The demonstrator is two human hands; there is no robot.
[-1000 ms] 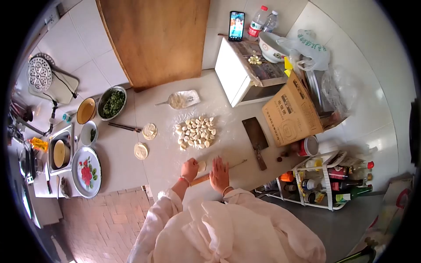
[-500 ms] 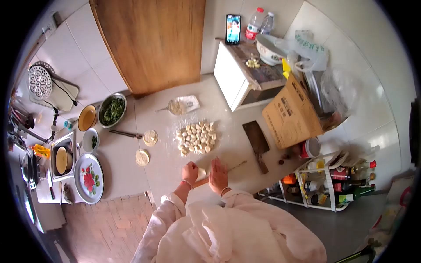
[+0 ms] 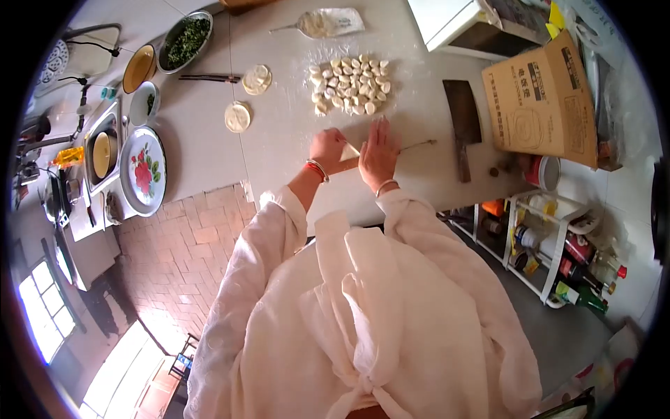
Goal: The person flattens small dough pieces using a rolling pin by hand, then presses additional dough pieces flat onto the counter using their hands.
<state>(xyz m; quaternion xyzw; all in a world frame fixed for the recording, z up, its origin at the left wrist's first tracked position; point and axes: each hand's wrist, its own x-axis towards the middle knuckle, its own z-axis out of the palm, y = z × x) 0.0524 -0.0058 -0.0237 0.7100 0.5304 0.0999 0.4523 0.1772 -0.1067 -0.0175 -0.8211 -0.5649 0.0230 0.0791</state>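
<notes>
My left hand is closed, its fingers pinching the edge of a pale dough wrapper on the counter. A wooden rolling pin lies under my right hand, whose fingers stretch out straight with the palm on the pin. Beyond both hands, several small floured dough pieces sit in a cluster. To the left are flat round wrappers, one nearer and a small stack farther off. A thin stick juts out right of my right hand. My palm hides part of the pin.
A cleaver and a cardboard box are on the right. Chopsticks, a bowl of chopped greens and a flowered plate lie left. A flour scoop is at the back; a bottle rack stands lower right.
The head view has tilted down, so the counter sits higher in frame. My right hand stays on the rolling pin; my left hand stays at the wrapper, which shows at a different angle.
</notes>
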